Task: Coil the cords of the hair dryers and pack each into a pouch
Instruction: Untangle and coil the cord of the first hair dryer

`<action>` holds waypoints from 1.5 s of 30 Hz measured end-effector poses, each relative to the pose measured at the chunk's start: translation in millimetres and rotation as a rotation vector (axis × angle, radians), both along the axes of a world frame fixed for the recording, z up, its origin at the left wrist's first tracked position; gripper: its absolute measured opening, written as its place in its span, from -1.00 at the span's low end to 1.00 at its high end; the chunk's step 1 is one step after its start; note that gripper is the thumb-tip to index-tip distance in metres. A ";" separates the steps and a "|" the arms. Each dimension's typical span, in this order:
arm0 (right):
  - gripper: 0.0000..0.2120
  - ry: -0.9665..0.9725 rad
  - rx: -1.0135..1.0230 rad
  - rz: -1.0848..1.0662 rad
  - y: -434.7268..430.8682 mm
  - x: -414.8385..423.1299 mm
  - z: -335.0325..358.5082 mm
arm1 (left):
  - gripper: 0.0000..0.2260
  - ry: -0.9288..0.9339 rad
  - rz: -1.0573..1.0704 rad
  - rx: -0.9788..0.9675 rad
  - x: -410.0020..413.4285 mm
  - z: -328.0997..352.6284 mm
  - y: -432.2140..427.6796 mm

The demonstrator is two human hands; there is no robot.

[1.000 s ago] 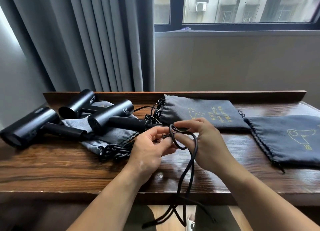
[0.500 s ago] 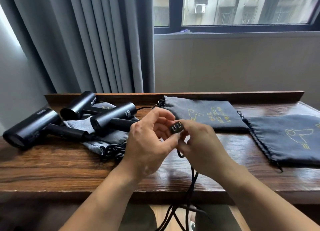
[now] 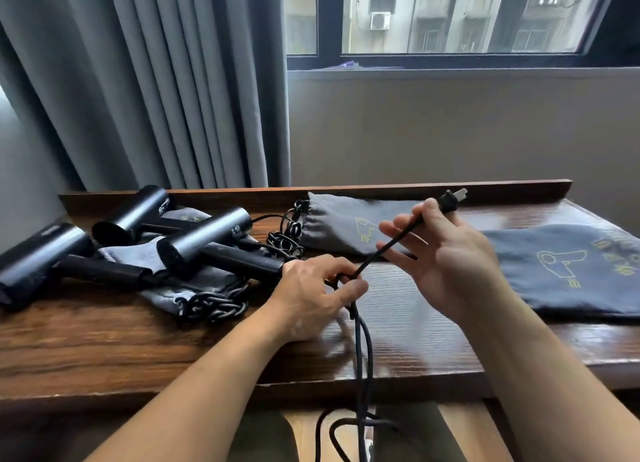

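left hand: [image 3: 311,292] fingers curled down, thumb and forefinger pinching the cord [image 3: 369,263] where its strands cross. Nothing else in it.
right hand: [image 3: 446,264] fingers mostly spread. Only the thumb side nips the cord, just short of the plug [image 3: 453,198], which sticks out past the thumb, up and away.
cord run: straight and taut between the two hands. Under the left hand the slack drops over the table [image 3: 104,344] edge, ends out of view.
near dryer: [image 3: 239,259] handle end right at the left knuckles. Probably this cord's dryer, but the junction is hidden.
other dryers: [image 3: 131,212] two more, outboard of the left hand, on a grey pouch [image 3: 166,250]. Chained cords [image 3: 214,304] lie beside them.
far pouch: [image 3: 339,222] flat, just past the right fingertips.
side pouch: [image 3: 571,274] outboard of the right wrist.
handling (judgement): cord is light, limp and rubbery, so it holds a loop only while pinched, and the hanging slack will drag.
grip points: the crossing, and the cable just behind the plug, off the prongs. Dryer is rigid, smooth and barrel-heavy, so lift it by the handle.
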State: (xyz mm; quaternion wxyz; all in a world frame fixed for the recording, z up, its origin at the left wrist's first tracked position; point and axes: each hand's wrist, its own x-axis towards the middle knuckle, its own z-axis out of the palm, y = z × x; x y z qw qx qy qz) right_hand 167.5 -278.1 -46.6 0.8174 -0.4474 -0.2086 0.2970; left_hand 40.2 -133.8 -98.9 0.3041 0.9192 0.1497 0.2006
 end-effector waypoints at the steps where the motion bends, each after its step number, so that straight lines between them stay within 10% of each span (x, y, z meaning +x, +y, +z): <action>1: -0.80 0.097 0.085 -0.026 -3.7 7.9 1.4 | -0.66 0.007 0.006 0.018 3.6 -1.5 -0.8; 5: -0.80 0.151 0.197 -0.183 -13.5 36.4 -1.0 | -0.66 0.080 0.041 0.113 9.9 -7.3 -3.7; 11: -0.75 -1.224 -0.601 -0.105 -16.8 31.0 -24.2 | -0.75 -0.018 0.071 0.073 14.3 -20.3 -6.6; 16: -0.80 -1.704 -0.962 -0.008 1.7 4.2 -38.4 | -0.68 -0.045 0.080 0.059 12.5 -23.8 -9.4; 18: -0.92 -1.657 -0.978 -0.004 5.2 6.8 -37.1 | -0.71 -0.043 0.063 0.050 10.3 -23.0 -8.0; 28: -0.73 -0.010 0.001 0.065 -2.9 38.1 3.9 | -0.83 0.015 0.049 0.083 9.0 -24.3 -7.8; 36: -0.79 -0.841 -0.477 0.150 9.8 16.4 -30.6 | -0.75 0.039 0.103 0.075 13.0 -26.9 -7.9; 39: -0.52 -0.946 -0.510 0.291 9.0 5.8 -42.5 | -0.81 0.040 0.124 0.064 13.9 -28.7 -6.6; 45: -0.90 -0.935 -0.528 0.062 22.8 4.7 -55.9 | -0.81 0.047 0.117 0.124 11.0 -22.9 -10.1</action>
